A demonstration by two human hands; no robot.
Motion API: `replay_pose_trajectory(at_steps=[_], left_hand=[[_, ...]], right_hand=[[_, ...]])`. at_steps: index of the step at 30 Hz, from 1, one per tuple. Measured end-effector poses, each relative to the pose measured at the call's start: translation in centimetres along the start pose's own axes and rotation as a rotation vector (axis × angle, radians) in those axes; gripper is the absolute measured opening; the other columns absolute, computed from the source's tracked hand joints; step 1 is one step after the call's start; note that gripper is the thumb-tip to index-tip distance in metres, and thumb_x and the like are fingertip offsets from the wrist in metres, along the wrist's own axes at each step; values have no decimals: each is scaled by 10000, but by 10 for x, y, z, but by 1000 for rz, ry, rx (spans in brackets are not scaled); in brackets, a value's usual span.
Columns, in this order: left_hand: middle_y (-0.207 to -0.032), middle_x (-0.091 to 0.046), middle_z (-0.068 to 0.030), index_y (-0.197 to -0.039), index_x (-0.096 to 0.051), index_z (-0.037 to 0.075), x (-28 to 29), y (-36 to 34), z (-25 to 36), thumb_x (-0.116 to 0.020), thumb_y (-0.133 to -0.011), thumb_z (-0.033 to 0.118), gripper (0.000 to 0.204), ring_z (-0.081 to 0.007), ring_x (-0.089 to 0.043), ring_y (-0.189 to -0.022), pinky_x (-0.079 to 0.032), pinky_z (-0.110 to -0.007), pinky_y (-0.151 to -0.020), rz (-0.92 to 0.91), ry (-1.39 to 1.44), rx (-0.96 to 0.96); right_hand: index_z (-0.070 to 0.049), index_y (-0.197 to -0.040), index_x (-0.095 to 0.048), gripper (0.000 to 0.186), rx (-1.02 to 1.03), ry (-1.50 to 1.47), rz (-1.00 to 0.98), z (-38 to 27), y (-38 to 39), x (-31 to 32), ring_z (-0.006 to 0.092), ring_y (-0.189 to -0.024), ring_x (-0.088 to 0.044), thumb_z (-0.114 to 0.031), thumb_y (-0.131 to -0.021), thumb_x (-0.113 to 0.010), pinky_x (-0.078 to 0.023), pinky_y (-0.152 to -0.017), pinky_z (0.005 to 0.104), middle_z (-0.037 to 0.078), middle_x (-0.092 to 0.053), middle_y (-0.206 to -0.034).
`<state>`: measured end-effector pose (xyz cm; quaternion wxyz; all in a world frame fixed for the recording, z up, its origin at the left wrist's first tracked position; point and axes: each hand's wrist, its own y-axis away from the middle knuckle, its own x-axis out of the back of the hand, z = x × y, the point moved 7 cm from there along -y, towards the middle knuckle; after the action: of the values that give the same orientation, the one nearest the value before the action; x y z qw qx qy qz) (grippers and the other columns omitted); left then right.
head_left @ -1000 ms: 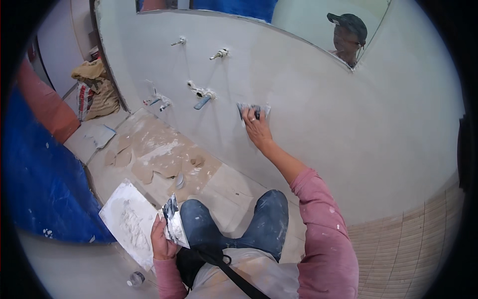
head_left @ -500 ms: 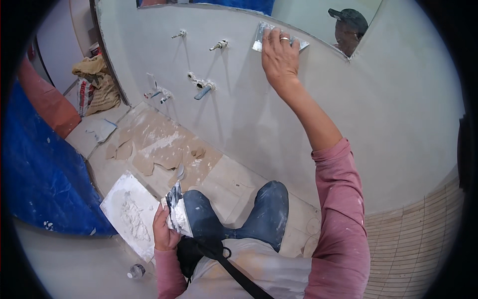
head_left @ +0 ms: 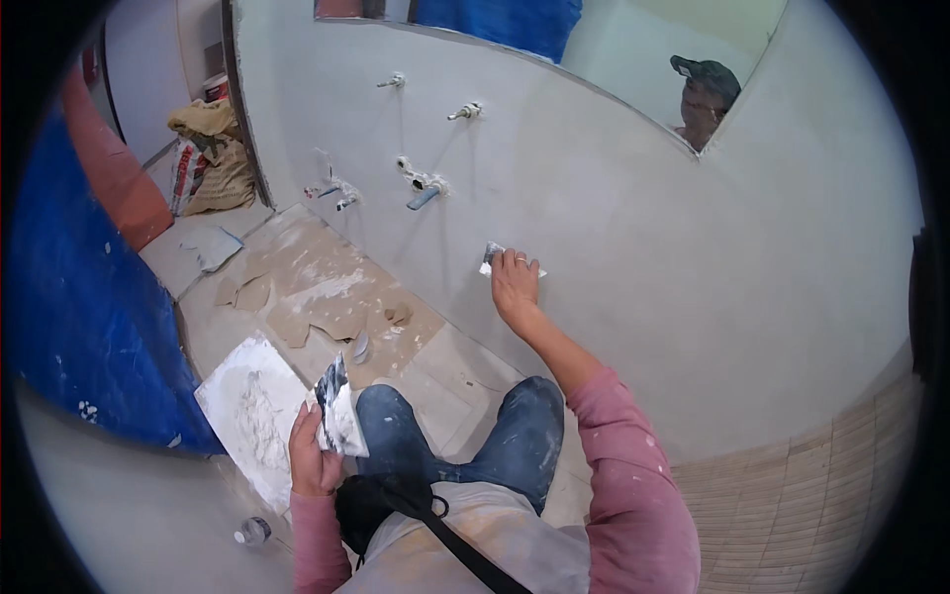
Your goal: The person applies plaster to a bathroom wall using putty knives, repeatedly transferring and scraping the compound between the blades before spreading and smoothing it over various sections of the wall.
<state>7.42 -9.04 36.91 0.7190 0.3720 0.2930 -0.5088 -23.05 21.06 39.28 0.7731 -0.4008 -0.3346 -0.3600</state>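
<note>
Plaster knife (head_left: 510, 261) lies flat against the grey wall (head_left: 633, 228), low down and just right of the blue-tipped pipe (head_left: 424, 190), and the right hand (head_left: 515, 285) presses it there with the fingers spread over its back. Only the two ends of the blade show beside the fingers, so the angle of the blade to the wall cannot be told. The left hand (head_left: 312, 460) is closed around the handle of a second, wider knife (head_left: 336, 411), which carries grey plaster and hangs above the knees, just beside the white board (head_left: 247, 416) with plaster on the floor.

To do this stroke well, the person probably needs even pressure along the whole blade and a small tilt, so that the edge smooths the surface and leaves no ridge. The pipe and the taps (head_left: 463, 111) stick out of the wall near the hand, so the stroke should pass beside them without knocking. Another person (head_left: 705, 97) looks over the top of the wall, well apart from the work.
</note>
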Motion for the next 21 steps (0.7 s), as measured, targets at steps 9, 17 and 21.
replay_pose_trajectory(at_steps=[9, 17, 21], left_hand=[[-1112, -694, -52, -1292, -564, 74, -75, -52, -44, -462, -1053, 186, 283, -162, -693, -942, -571, -345, -732, 11, -57, -20], [-1052, -690, -40, -1241, -518, 93, -135, -40, -59, -441, -1061, 180, 214, -145, -700, -832, -575, -313, -624, -159, 54, 3], [-1058, -694, -52, -1262, -529, 70, -132, -40, -60, -424, -1064, 161, 242, -138, -692, -843, -539, -285, -623, -151, 61, 31]], right_hand=[[-23, -1382, -519, 390, -115, -1538, 432, -8, 112, 168, 350, -1036, -615, -222, -1049, -472, -511, -878, 445, 188, -603, -1199], [-174, -1389, -558, 477, 569, -1414, 711, -40, 129, 240, 392, -1175, -559, -192, -926, -673, -479, -977, 487, 204, -566, -1321], [-147, -1188, -718, 465, 468, -1285, 491, -25, 113, 218, 360, -1150, -561, 6, -750, -739, -478, -960, 445, 148, -596, -1301]])
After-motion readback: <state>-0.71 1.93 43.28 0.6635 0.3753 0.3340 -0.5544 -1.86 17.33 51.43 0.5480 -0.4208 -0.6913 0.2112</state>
